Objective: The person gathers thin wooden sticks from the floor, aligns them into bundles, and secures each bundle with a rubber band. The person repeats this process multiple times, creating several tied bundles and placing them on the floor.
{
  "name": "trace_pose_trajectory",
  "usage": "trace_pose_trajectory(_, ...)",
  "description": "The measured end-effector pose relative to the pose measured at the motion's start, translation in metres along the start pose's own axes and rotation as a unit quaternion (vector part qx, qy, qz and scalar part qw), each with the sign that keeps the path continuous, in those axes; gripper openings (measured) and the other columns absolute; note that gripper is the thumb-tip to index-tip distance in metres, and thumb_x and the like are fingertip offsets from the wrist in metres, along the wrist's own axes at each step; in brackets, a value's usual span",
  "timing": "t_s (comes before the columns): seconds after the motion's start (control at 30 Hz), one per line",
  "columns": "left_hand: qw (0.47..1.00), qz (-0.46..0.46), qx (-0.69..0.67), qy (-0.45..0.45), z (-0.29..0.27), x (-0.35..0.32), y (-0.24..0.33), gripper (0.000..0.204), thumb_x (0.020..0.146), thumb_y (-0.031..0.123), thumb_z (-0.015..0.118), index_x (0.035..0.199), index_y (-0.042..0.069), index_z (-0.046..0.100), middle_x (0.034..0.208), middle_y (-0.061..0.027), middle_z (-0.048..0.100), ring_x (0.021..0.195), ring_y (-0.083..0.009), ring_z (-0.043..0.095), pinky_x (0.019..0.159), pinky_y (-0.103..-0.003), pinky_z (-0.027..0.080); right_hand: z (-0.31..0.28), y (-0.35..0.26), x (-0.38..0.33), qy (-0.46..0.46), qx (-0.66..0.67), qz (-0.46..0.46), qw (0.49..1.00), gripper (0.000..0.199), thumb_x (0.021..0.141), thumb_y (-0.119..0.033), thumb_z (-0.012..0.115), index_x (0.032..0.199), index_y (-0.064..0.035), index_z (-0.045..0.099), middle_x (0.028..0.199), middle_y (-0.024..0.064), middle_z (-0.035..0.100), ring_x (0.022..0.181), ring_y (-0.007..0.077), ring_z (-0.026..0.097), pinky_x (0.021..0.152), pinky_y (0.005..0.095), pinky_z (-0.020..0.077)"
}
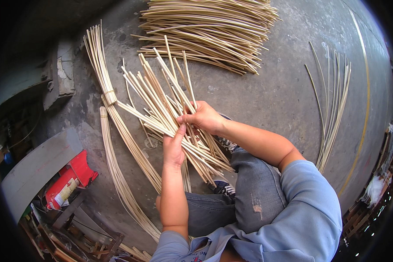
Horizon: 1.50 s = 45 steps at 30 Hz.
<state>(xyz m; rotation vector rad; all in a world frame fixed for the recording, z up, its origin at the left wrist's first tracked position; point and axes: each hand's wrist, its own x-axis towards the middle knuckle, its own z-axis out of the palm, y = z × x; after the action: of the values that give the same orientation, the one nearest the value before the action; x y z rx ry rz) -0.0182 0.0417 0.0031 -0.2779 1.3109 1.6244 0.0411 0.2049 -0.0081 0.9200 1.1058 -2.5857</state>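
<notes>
The left hand (174, 146), fingers up, and the right hand (204, 117), knuckles up, both seemingly grasp the fanned cane strips (163, 102) over the concrete floor (275, 96).

A big pile of pale cane strips (209, 30) lies at the top of the grey concrete floor (275, 96), thin curved strips (334, 100) lie at right, and a red box (70, 179) sits at left.

Before your knees on the floor (270, 96) lies the fanned cane bundle (161, 96); a stacked pile (209, 26) lies beyond it, loose strips (334, 100) to your right.
</notes>
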Motion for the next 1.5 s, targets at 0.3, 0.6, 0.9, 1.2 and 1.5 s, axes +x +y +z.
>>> trace_pose_trajectory(0.3, 0.999, -0.015, 0.044, 0.009, -0.009, -0.001, 0.004, 0.032, 0.102, 0.013, 0.064, 0.131, 0.003, 0.057, 0.107, -0.0099, 0.067, 0.088, -0.0202, 0.070, 0.069, -0.039, 0.066, -0.011, 0.010, 0.008, 0.008, 0.022, 0.003, 1.000, 0.028, 0.091, -0.025, 0.079, 0.093, -0.0007, 0.064, 0.070, 0.0022, 0.055, 0.053, 0.0095, 0.047, 0.049, 0.0250, 0.0398)
trace_pose_trajectory(0.6, 0.998, -0.014, 0.065, -0.019, -0.001, 0.000, -0.001, 0.032, 0.102, 0.012, 0.064, 0.131, 0.002, 0.057, 0.104, -0.0099, 0.067, 0.084, -0.0198, 0.069, 0.070, -0.038, 0.066, -0.004, 0.012, 0.005, -0.014, 0.031, 0.007, 0.999, 0.015, 0.088, -0.010, 0.073, 0.088, 0.0005, 0.063, 0.074, 0.0074, 0.062, 0.059, 0.0145, 0.060, 0.046, 0.0337, 0.0517)
trace_pose_trajectory(0.9, 0.999, -0.023, 0.048, 0.002, -0.010, 0.001, 0.004, 0.035, 0.108, 0.027, 0.055, 0.129, -0.001, 0.058, 0.098, -0.0123, 0.070, 0.087, -0.0245, 0.072, 0.078, -0.041, 0.065, -0.009, 0.008, 0.008, 0.043, 0.131, -0.011, 0.990, 0.009, 0.091, -0.011, 0.065, 0.086, -0.0042, 0.060, 0.068, 0.0013, 0.052, 0.058, 0.0111, 0.048, 0.050, 0.0250, 0.0361)
trace_pose_trajectory(1.2, 0.993, -0.001, 0.113, -0.037, -0.012, -0.006, 0.007, 0.032, 0.108, 0.021, 0.055, 0.133, 0.002, 0.057, 0.097, -0.0121, 0.072, 0.084, -0.0191, 0.071, 0.067, -0.030, 0.060, 0.010, 0.000, -0.001, -0.040, 0.107, 0.048, 0.992, 0.023, 0.089, -0.009, 0.078, 0.094, 0.0051, 0.060, 0.069, 0.0130, 0.060, 0.041, 0.0213, 0.055, 0.032, 0.0383, 0.0457)
trace_pose_trajectory(1.5, 0.999, -0.017, 0.027, 0.027, -0.014, -0.003, 0.003, 0.026, 0.104, 0.022, 0.062, 0.120, 0.001, 0.060, 0.099, -0.0102, 0.066, 0.083, -0.0196, 0.070, 0.071, -0.037, 0.065, -0.012, 0.020, 0.015, 0.043, 0.090, -0.028, 0.995, 0.010, 0.089, -0.009, 0.066, 0.091, -0.0005, 0.062, 0.071, 0.0058, 0.057, 0.066, 0.0140, 0.057, 0.058, 0.0296, 0.0481)
